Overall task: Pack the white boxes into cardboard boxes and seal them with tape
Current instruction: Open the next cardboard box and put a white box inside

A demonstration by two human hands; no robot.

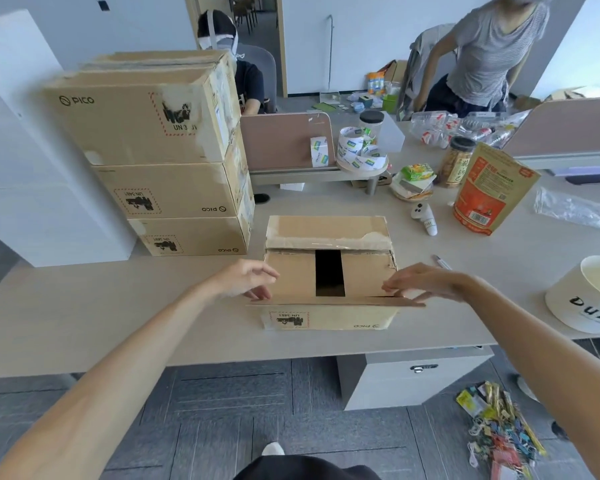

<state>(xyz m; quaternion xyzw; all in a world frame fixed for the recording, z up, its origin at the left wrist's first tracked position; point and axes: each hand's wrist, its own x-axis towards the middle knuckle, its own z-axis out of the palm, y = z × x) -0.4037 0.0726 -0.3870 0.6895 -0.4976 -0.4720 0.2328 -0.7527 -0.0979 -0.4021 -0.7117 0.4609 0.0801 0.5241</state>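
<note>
Cardboard box (pixel 291 282) sits on the table (pixel 118 306) dead ahead, long axis left to right; our left hand (pixel 252 280) and right hand (pixel 426 282) touch its near flap (pixel 326 301) at opposite ends, equally close, fingers loosely bent; pinching or resting, we cannot tell.

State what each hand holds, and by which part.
Both grip the near flap of the cardboard box: left hand at its left end, right hand near its right end.

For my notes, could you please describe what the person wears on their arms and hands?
Both forearms are bare, with no sleeve, watch or bracelet in view. The left hand and right hand wear no gloves; no ring is visible.
</note>
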